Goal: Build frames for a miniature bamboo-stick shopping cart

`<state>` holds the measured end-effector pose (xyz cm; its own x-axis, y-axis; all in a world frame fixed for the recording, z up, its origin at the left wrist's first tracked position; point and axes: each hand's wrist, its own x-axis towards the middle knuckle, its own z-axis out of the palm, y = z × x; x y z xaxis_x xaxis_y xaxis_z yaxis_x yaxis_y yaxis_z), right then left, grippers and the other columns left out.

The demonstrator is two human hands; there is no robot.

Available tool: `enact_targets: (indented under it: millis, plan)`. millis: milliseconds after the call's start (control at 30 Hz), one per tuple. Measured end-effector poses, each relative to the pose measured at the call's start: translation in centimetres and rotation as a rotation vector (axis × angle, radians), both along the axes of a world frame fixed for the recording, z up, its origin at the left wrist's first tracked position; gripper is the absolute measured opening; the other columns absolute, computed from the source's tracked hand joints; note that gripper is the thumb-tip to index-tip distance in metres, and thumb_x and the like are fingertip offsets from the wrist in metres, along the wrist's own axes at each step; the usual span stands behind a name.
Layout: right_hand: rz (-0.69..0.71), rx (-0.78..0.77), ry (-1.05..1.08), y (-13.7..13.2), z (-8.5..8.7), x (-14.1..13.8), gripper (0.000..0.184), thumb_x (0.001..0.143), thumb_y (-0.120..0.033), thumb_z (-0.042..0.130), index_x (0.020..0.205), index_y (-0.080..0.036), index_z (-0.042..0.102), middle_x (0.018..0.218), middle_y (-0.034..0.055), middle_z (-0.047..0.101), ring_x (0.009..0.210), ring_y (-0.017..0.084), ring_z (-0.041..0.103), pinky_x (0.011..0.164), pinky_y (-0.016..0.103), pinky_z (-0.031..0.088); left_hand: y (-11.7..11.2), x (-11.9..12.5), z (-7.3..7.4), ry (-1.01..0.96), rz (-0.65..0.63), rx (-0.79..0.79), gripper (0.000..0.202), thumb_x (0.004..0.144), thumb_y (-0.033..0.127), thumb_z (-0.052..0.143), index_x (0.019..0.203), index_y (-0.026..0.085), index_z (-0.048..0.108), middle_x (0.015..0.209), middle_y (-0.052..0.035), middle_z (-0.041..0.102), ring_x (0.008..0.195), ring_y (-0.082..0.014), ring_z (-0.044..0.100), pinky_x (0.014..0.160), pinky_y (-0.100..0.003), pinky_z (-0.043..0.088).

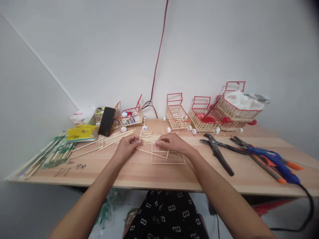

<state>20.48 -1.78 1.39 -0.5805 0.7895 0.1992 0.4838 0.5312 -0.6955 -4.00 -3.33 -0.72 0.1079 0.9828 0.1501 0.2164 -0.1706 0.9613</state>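
Observation:
My left hand (128, 145) and my right hand (171, 143) rest on the wooden table (139, 172), fingers curled and pinching the two ends of a thin wooden stick (149, 143). Under and just in front of the hands lie flat rectangular frames of glued sticks (167, 158). A small pile of short cut sticks (148, 135) lies just behind the hands.
Long sticks (109, 141) and wrapped chopsticks (53, 154) lie at the left, with a yellow packet (81, 132) and a phone (107, 121). Several stick-built carts (175, 114) stand along the wall. Black pliers (218, 152) and a blue glue gun (276, 162) lie at the right.

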Motion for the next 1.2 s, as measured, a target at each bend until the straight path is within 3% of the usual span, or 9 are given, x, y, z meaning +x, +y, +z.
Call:
enact_targets:
  millis: [233, 333, 400, 567, 700, 833, 933, 1033, 1200]
  plan:
    - [-0.005, 0.015, 0.091, 0.2, 0.5, 0.4, 0.025, 0.087, -0.033, 0.055, 0.080, -0.015, 0.070, 0.066, 0.0011, 0.067, 0.063, 0.013, 0.059, 0.061, 0.022, 0.039, 0.2, -0.3, -0.4, -0.021, 0.027, 0.049, 0.030, 0.077, 0.042, 0.065, 0.089, 0.014, 0.068, 0.056, 0.0024, 0.056, 0.047, -0.0086, 0.045, 0.047, -0.021, 0.031]
    - [-0.124, 0.038, 0.218, 0.4, 1.2, 1.1, 0.027, 0.087, -0.035, 0.053, 0.078, -0.015, 0.069, 0.063, -0.0002, 0.063, 0.060, 0.012, 0.056, 0.058, 0.022, 0.039, -0.3, -0.6, 0.0, 0.107, 0.125, 0.135, 0.032, 0.080, 0.041, 0.061, 0.098, 0.016, 0.069, 0.065, -0.0004, 0.061, 0.055, -0.0116, 0.050, 0.051, -0.023, 0.035]
    - [-0.228, 0.052, 0.328, 0.6, 1.5, 1.6, 0.031, 0.087, -0.040, 0.052, 0.079, -0.016, 0.068, 0.059, -0.0013, 0.059, 0.055, 0.011, 0.052, 0.054, 0.022, 0.037, -0.7, -0.6, 0.4, 0.266, 0.137, 0.202, 0.026, 0.080, 0.036, 0.062, 0.094, 0.016, 0.071, 0.077, -0.0037, 0.067, 0.065, -0.0146, 0.056, 0.058, -0.025, 0.041]
    - [-0.346, 0.054, 0.509, 0.9, 1.8, 2.3, 0.041, 0.085, -0.054, 0.053, 0.080, -0.016, 0.068, 0.055, -0.0023, 0.051, 0.049, 0.010, 0.044, 0.047, 0.021, 0.033, -1.2, 0.9, 0.8, 0.685, -0.117, 0.445, 0.017, 0.086, 0.023, 0.057, 0.092, 0.019, 0.072, 0.089, -0.0077, 0.068, 0.086, -0.0203, 0.059, 0.078, -0.033, 0.044]
    - [-0.342, 0.038, 0.554, 0.9, 1.9, 2.3, 0.042, 0.083, -0.056, 0.055, 0.080, -0.016, 0.067, 0.055, -0.0030, 0.048, 0.048, 0.009, 0.042, 0.046, 0.021, 0.031, -0.2, 2.5, 0.5, 0.909, -0.188, 0.531, 0.021, 0.088, 0.018, 0.052, 0.095, 0.016, 0.072, 0.089, -0.0106, 0.067, 0.088, -0.0229, 0.057, 0.081, -0.036, 0.043]
    - [-0.338, 0.018, 0.583, 0.9, 2.0, 2.3, 0.041, 0.082, -0.055, 0.055, 0.079, -0.016, 0.066, 0.054, -0.0037, 0.047, 0.047, 0.009, 0.041, 0.046, 0.022, 0.032, 1.8, 3.3, 0.2, 0.939, -0.194, 0.551, 0.023, 0.089, 0.017, 0.050, 0.094, 0.015, 0.072, 0.088, -0.0109, 0.067, 0.089, -0.0233, 0.057, 0.082, -0.035, 0.044]
    - [-0.338, 0.014, 0.589, 0.9, 2.0, 2.4, 0.041, 0.083, -0.055, 0.055, 0.079, -0.015, 0.066, 0.054, -0.0035, 0.048, 0.047, 0.008, 0.041, 0.047, 0.022, 0.032, 2.2, 3.5, 0.1, 0.856, -0.165, 0.553, 0.022, 0.089, 0.015, 0.049, 0.096, 0.014, 0.070, 0.092, -0.0106, 0.068, 0.092, -0.0224, 0.059, 0.085, -0.035, 0.044]
    - [-0.348, 0.014, 0.596, 0.8, 2.1, 2.4, 0.041, 0.082, -0.055, 0.055, 0.079, -0.016, 0.066, 0.054, -0.0034, 0.048, 0.047, 0.009, 0.042, 0.046, 0.022, 0.033, 1.0, 3.6, -0.1, 0.782, -0.087, 0.516, 0.021, 0.088, 0.016, 0.050, 0.100, 0.015, 0.068, 0.096, -0.0096, 0.068, 0.091, -0.0215, 0.059, 0.084, -0.035, 0.045]
    - [-0.342, 0.037, 0.582, 0.8, 2.2, 2.4, 0.040, 0.082, -0.054, 0.055, 0.077, -0.016, 0.066, 0.053, -0.0035, 0.048, 0.047, 0.009, 0.042, 0.048, 0.022, 0.034, -1.4, 4.3, -0.5, 0.844, -0.033, 0.499, 0.023, 0.089, 0.026, 0.055, 0.107, 0.015, 0.065, 0.096, -0.0101, 0.065, 0.093, -0.0233, 0.055, 0.083, -0.036, 0.043]
